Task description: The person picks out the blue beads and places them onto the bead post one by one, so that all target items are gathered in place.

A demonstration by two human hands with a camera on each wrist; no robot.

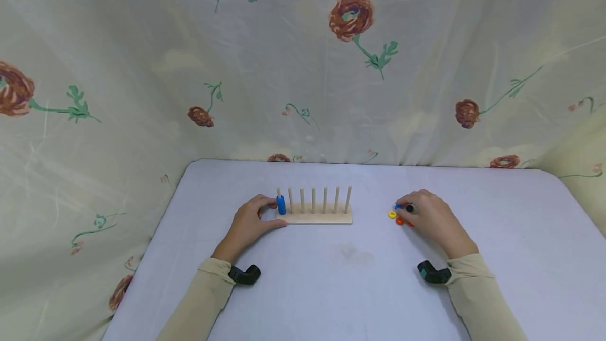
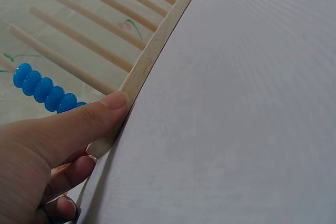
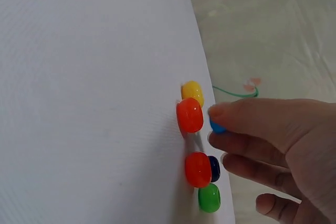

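A wooden peg rack [image 1: 314,218] stands on the table with a row of upright pegs. Its leftmost peg carries a stack of blue beads [image 2: 44,90], the peg's tip showing above them. My left hand [image 1: 248,221] grips the left end of the base, thumb along the front edge and fingers behind. Off to the right of the rack, my right hand [image 1: 428,220] pinches a blue bead [image 3: 216,126] between thumb and fingertip, mostly covered by them. Around that hand lie a yellow bead [image 3: 192,93], two orange-red beads [image 3: 190,115], a dark bead [image 3: 214,169] and a green bead [image 3: 209,198].
The table [image 1: 331,278] has a pale cloth with a faint stain near the middle. Flowered curtain fabric [image 1: 284,67] hangs behind and at both sides. Each wrist wears a black camera mount [image 1: 245,275].
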